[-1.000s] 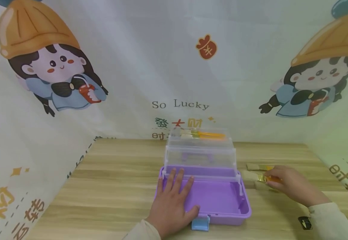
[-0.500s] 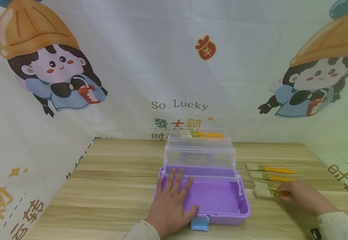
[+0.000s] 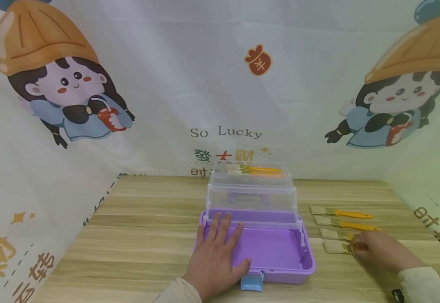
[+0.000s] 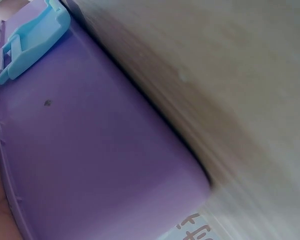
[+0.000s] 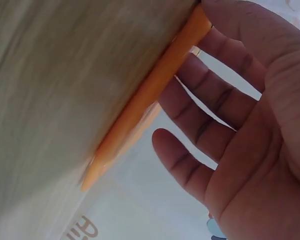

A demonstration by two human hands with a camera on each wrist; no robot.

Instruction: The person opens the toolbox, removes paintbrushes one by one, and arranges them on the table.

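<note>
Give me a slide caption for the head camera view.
Left hand spread on an open purple box; right hand pinching the nearest paintbrush in a row of four beside it.

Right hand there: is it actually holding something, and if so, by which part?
The right hand pinches the front brush by its orange handle, close to the metal band.

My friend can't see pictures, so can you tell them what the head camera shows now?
A person's right hand pinches the nearest of four paintbrushes lined up on a wooden table. The left hand rests, fingers spread, on an open purple box beside them. More brushes show in its clear upper part, before a cartoon-print cloth.
</note>
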